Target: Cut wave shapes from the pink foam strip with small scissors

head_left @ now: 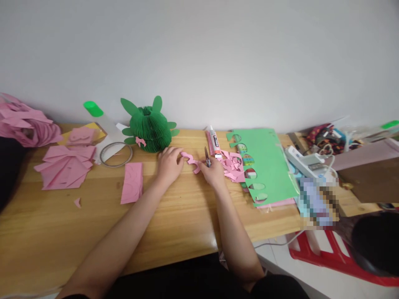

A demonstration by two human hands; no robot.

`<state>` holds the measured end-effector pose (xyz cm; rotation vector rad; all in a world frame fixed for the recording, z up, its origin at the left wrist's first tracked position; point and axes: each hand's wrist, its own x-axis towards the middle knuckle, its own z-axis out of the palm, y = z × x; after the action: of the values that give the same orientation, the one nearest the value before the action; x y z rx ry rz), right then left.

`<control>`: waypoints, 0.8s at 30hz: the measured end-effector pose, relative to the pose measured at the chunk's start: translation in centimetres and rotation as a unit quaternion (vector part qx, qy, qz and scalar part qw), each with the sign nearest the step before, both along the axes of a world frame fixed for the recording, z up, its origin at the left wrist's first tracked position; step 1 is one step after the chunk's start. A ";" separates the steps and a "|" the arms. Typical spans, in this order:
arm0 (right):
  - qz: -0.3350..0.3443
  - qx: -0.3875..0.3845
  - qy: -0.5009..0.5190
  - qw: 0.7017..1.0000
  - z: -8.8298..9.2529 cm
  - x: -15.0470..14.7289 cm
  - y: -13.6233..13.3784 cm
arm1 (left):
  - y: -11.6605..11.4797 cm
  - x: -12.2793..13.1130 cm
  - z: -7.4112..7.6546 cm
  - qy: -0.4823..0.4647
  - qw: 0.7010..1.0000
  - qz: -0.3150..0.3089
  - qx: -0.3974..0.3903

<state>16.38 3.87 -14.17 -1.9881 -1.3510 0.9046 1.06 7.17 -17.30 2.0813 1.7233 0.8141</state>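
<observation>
A small wavy pink paper cutout (188, 158) lies between my two hands on the wooden table. My left hand (170, 167) rests beside the green paper figure, its thumb and fingers closed at the cutout's left end. In my right hand (213, 172) are small scissors (208, 158), blades pointing away from me; the thumb and fingertips of that hand meet the cutout's right end. Just behind the left hand stands the green honeycomb-paper figure (151, 132) with leaf-shaped pieces and a pink bow (141, 142). Pink paper scraps (233, 166) lie right of the right hand.
A glue tube (213, 142) lies near the wall. Green cut-out sheets (271, 166) and a power strip (301, 162) are to the right. Leftward are folded pink paper (132, 182), a tape roll (129, 157), a green-capped bottle (104, 120) and pink paper pieces (67, 168). Another person's head is at lower right.
</observation>
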 end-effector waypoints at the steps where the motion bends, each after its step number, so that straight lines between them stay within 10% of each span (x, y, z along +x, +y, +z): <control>1: -0.002 0.006 -0.006 1.000 0.0 0.0 0.0 | 0.0 0.0 0.0 0.001 1.000 0.000 0.000; 24: 0.010 0.018 -0.104 0.994 -1.1 -1.4 -0.3 | 0.2 0.1 -0.1 0.016 1.000 -0.021 0.000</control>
<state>14.99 3.62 -15.27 -2.0908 -1.4924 0.6918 1.17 7.39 -17.45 2.1341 1.6902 0.7737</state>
